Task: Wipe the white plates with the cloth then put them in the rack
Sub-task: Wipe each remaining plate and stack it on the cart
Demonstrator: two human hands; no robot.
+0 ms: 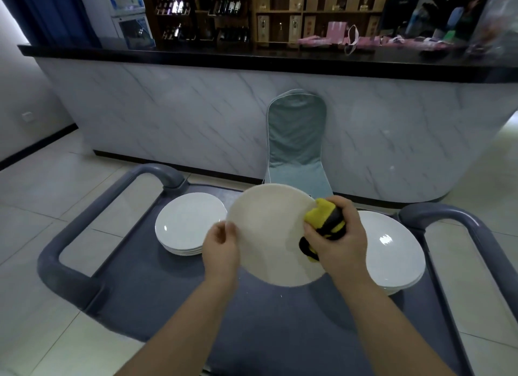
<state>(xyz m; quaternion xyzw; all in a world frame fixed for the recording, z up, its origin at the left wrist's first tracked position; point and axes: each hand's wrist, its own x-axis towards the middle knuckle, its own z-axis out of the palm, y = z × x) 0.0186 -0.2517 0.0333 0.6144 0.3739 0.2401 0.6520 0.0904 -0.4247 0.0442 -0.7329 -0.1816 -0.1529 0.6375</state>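
I hold a white plate tilted up above the grey cart. My left hand grips its left rim. My right hand is closed around a yellow and black cloth, which presses against the plate's right side. A stack of white plates lies on the cart to the left. Another stack of white plates lies to the right, partly hidden behind my right hand. No rack is in view.
The grey cart has raised tubular handles at its left and right. A chair with a grey-green cover stands beyond it against a marble-patterned bar counter. Tiled floor surrounds the cart.
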